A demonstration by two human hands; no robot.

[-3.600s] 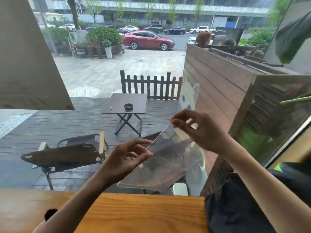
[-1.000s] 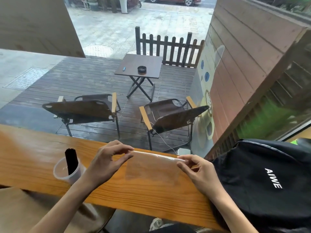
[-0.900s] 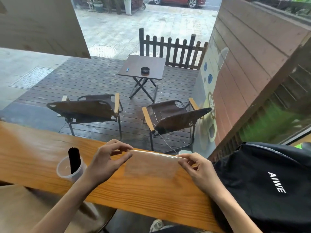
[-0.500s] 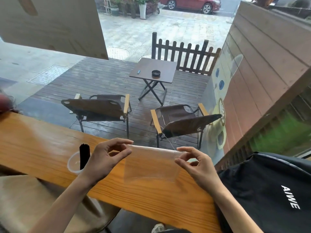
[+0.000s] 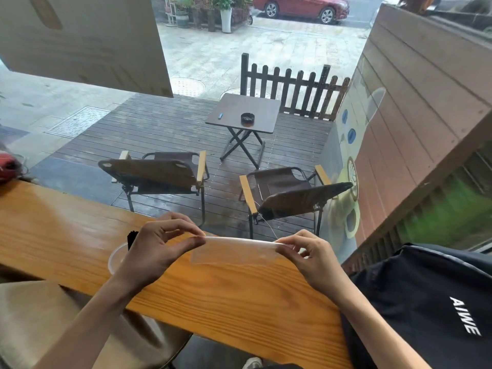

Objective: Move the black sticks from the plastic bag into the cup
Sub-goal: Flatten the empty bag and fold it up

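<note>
**Bag empty, sticks in cup**

Black sticks (image 5: 131, 237) stand in the cup (image 5: 115, 259), behind my left hand (image 5: 157, 249). Both grips, right hand (image 5: 308, 253) too, pinch the plastic bag (image 5: 234, 253) taut above the surface (image 5: 66, 235). Transfer looks finished; next, lay bag down.

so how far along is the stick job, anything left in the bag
The plastic bag looks empty. A dark tip of the black sticks shows at the cup, mostly hidden behind the left hand, so the transfer looks done. In hand: the left and right hand each pinch an end of the bag's top edge above the wooden counter. Left: probably only setting the bag down.
</note>
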